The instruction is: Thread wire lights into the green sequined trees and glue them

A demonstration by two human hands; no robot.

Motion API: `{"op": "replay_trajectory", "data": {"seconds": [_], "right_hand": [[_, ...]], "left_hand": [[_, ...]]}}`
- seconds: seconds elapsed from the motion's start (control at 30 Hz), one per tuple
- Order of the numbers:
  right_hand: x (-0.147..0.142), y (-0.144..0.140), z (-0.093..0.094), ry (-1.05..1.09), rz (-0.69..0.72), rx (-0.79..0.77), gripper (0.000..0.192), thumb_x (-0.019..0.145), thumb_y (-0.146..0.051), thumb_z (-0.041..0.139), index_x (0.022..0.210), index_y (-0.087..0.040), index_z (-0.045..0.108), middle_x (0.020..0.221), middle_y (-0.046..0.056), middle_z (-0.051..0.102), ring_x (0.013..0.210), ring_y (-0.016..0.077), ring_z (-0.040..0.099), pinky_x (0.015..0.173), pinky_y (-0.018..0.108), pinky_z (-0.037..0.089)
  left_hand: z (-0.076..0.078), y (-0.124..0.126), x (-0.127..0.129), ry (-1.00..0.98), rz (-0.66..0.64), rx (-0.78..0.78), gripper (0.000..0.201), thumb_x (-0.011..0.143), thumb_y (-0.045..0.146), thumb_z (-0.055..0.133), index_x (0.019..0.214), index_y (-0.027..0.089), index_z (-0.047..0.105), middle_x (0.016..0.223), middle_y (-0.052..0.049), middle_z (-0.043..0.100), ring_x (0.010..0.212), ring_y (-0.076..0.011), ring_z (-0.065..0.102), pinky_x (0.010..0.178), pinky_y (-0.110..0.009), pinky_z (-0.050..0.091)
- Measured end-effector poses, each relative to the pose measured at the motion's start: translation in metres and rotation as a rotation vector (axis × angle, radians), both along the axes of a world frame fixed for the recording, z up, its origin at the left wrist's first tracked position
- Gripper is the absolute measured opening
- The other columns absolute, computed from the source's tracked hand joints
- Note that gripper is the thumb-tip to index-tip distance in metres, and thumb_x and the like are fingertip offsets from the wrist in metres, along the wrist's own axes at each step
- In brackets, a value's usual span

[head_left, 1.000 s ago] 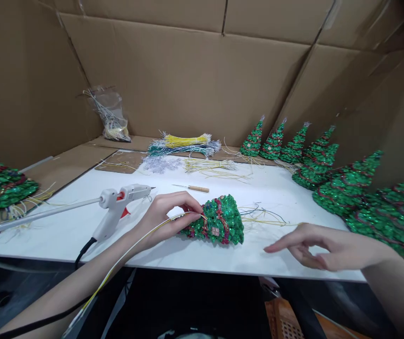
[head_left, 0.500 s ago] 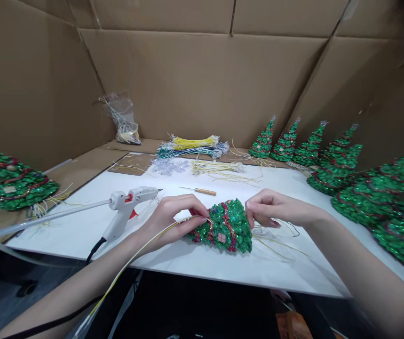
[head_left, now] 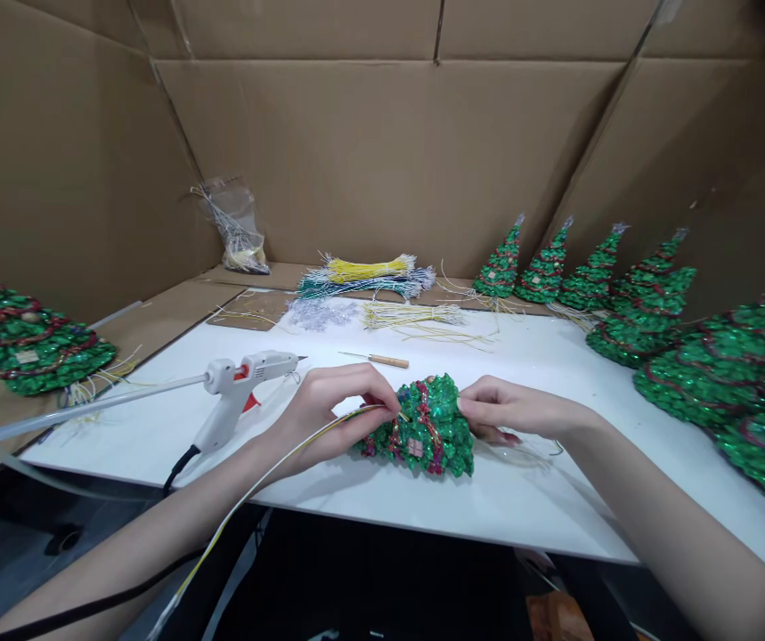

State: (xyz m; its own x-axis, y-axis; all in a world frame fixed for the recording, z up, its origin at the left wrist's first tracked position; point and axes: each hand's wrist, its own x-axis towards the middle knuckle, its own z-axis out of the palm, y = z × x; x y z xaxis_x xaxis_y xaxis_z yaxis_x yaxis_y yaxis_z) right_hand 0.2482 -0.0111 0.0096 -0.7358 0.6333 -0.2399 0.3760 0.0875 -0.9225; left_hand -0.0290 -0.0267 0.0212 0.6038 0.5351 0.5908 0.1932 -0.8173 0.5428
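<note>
A small green sequinned tree (head_left: 426, 427) with red trim lies on its side near the front of the white board (head_left: 522, 499). My left hand (head_left: 329, 411) pinches its narrow end together with a thin yellow wire (head_left: 268, 476) that trails back over my forearm. At the wide base, my right hand (head_left: 512, 411) grips the tree. Loose thin wires (head_left: 556, 445) lie under my right wrist.
A white glue gun (head_left: 235, 392) with a clear stick lies left of my hands. An awl with a wooden handle (head_left: 382, 360) and bundles of wires (head_left: 369, 276) sit further back. Finished green trees (head_left: 649, 303) line the right side, one tree (head_left: 21, 338) at left. Cardboard walls surround everything.
My right hand came in from the right front of the board and closed on the tree's base. The left hand has kept its pinch on the tip and wire.
</note>
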Motion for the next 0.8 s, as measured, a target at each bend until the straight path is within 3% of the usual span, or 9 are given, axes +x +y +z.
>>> {"op": "replay_trajectory", "data": {"seconds": [0.17, 0.57, 0.8], "right_hand": [[0.001, -0.004, 0.003, -0.038, -0.048, 0.009, 0.053, 0.089, -0.063, 0.049, 0.064, -0.017, 0.045, 0.05, -0.005, 0.043, 0.042, 0.0061, 0.036, 0.038, 0.02, 0.026], [-0.007, -0.003, -0.014, 0.192, 0.044, -0.134, 0.047, 0.096, -0.054, 0.044, 0.068, -0.017, 0.048, 0.044, -0.006, 0.046, 0.039, 0.0059, 0.037, 0.041, 0.02, 0.028], [-0.013, -0.002, -0.019, 0.295, 0.093, -0.222, 0.052, 0.092, -0.06, 0.047, 0.064, -0.016, 0.046, 0.045, -0.007, 0.044, 0.036, 0.0042, 0.033, 0.039, 0.021, 0.026]], "left_hand": [[-0.003, -0.001, 0.0, 0.031, 0.002, 0.022, 0.008, 0.089, 0.011, 0.059, 0.086, 0.014, 0.067, 0.082, -0.004, 0.069, 0.076, -0.0135, 0.064, 0.073, -0.026, 0.052], [-0.002, -0.002, -0.002, 0.145, 0.05, 0.143, 0.004, 0.09, 0.015, 0.059, 0.088, 0.016, 0.063, 0.082, -0.004, 0.065, 0.075, -0.0136, 0.058, 0.07, -0.027, 0.048], [-0.002, -0.002, -0.003, 0.226, 0.075, 0.207, 0.008, 0.092, 0.019, 0.056, 0.088, 0.017, 0.062, 0.079, -0.004, 0.062, 0.074, -0.0138, 0.056, 0.068, -0.026, 0.044]]}}
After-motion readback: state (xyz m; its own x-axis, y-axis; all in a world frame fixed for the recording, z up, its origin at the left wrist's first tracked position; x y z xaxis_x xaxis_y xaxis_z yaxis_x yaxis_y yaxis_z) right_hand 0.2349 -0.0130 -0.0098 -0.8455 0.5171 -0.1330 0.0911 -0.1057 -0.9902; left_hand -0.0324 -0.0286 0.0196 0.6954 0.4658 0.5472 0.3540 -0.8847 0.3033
